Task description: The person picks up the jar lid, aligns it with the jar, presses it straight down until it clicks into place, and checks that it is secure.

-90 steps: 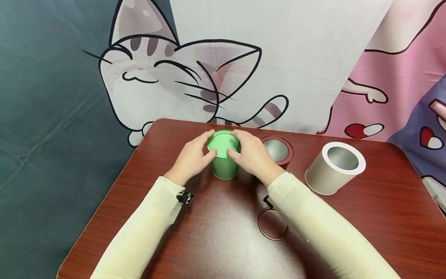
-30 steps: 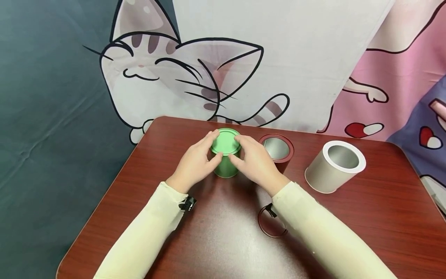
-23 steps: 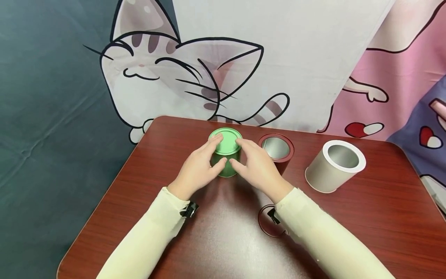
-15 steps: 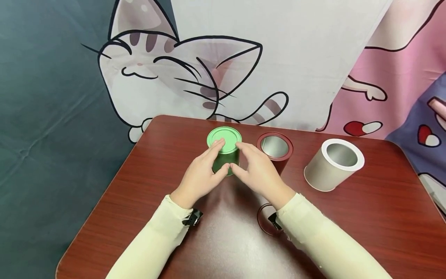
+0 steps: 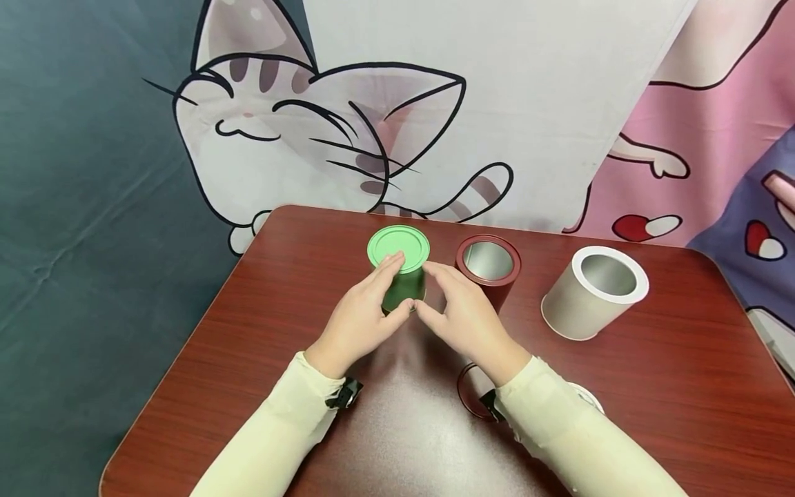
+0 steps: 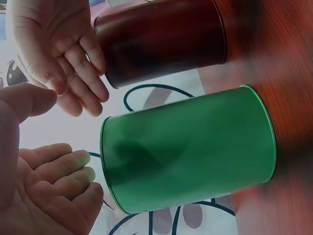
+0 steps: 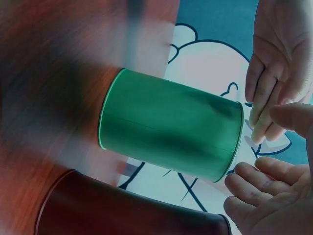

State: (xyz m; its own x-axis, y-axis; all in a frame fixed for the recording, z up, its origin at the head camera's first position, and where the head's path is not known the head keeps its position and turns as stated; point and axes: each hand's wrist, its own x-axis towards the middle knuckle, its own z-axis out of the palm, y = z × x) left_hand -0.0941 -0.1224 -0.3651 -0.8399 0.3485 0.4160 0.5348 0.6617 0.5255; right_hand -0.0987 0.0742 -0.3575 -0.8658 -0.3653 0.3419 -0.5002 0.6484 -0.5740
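A green can (image 5: 397, 241) with its light green lid on stands upright near the table's back edge. Just in front of it and a little above are both bare hands, the left hand (image 5: 357, 321) and the right hand (image 5: 470, 324). Their fingers are relaxed and slightly bent, and the thumb tips almost meet. In the left wrist view, a gap shows between the left fingers (image 6: 73, 161) and the top of the green can (image 6: 190, 149). The right wrist view also shows the right fingers (image 7: 249, 183) apart from the can. Neither hand holds anything.
Right of the green can stands a lidless dark red can (image 5: 499, 295). Farther right is a lidless white can (image 5: 568, 307). A dark red ring-shaped lid (image 5: 461, 390) lies near the right wrist. A white rim (image 5: 588, 393) shows from behind the right sleeve.
Three seconds ago both hands were around the green lid. They have since drawn back toward the person, off the can, with thumbs closer together. The white rim now shows beside the right sleeve.
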